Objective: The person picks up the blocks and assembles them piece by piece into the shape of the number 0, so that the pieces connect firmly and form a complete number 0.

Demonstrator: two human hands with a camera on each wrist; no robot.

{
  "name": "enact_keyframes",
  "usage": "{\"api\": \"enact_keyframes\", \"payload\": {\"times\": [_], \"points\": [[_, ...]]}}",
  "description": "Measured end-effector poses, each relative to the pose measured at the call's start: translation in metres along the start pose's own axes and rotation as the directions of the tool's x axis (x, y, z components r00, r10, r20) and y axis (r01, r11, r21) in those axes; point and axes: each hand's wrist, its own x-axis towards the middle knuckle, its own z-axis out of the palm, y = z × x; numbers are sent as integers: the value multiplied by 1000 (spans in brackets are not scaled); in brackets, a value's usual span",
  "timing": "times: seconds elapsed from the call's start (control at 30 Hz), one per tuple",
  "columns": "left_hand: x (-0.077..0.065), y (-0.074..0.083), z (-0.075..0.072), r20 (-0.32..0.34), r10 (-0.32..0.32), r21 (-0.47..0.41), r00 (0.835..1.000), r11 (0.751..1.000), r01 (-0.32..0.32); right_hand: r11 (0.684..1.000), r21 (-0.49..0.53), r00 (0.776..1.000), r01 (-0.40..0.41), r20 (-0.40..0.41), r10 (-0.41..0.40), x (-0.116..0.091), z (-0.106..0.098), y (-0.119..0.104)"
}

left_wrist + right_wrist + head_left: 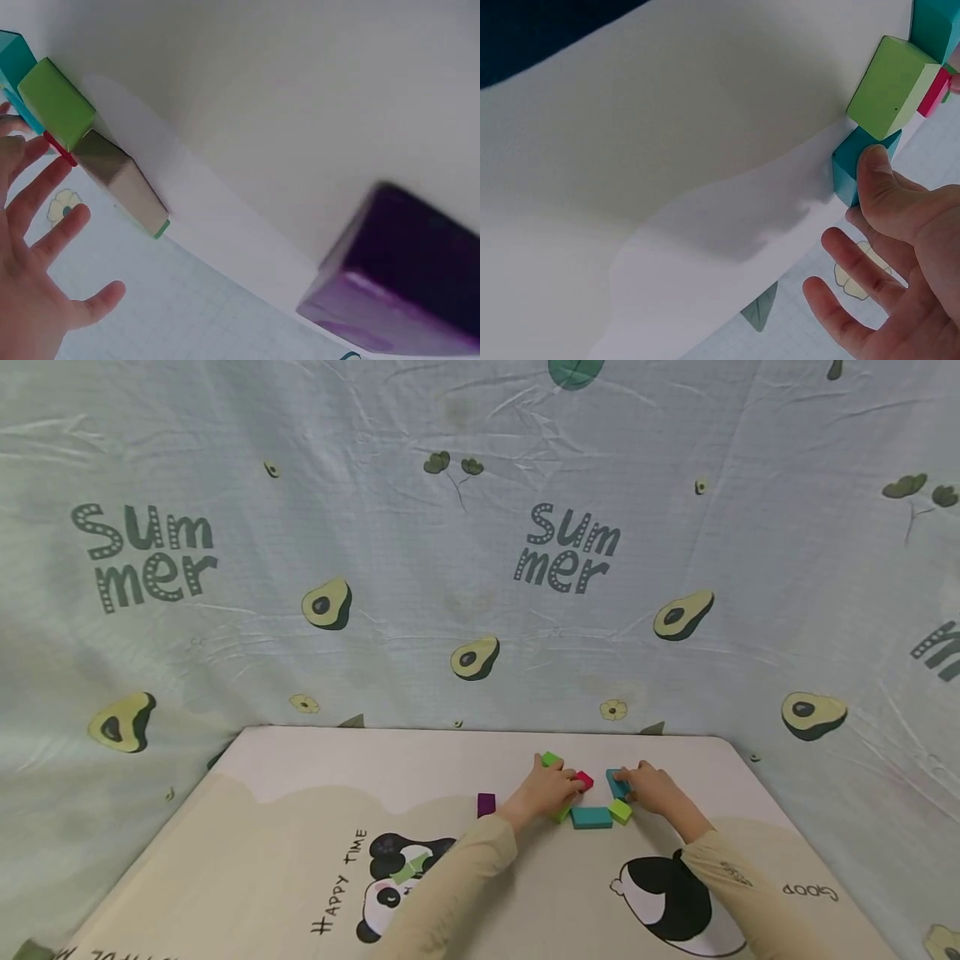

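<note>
My right hand (654,788) pinches a teal block (617,783), its thumb on the top face in the right wrist view, the other fingers spread beside it. My left hand (546,789) reaches in from the other side, holding a small red block (584,781) at the fingertips; the thumb's contact is mostly hidden. Between the hands and the person lie a second teal block (592,817) and a lime block (620,812), set corner to corner. A green block (56,103) shows beside the left fingers (45,202). Another green block (550,759) stands just beyond the left hand.
A purple block (486,804) sits apart, left of the left hand. The tabletop (300,810) carries printed pandas and lettering. Behind it hangs a pale cloth (405,552) with avocado prints, right at the table's far edge.
</note>
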Motion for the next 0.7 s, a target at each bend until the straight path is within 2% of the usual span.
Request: {"api": "enact_keyframes", "payload": {"times": [0.17,0.4,0.57,0.7], "points": [[5,-1,-1,72,-65,27,995,998,63,1000,11,1000,-1,7,1,5,0,-3],[13,-1,-4,146,-162,31,976,987,159,1000,1,1000,-4,7,4,11,-1,-8],[24,4,-3,160,-192,4,968,981,194,999,-35,1000,11,-17,-12,6,-4,-8],[33,12,-4,163,-192,27,968,981,190,998,-56,999,13,-29,-14,-2,-4,-6]]}}
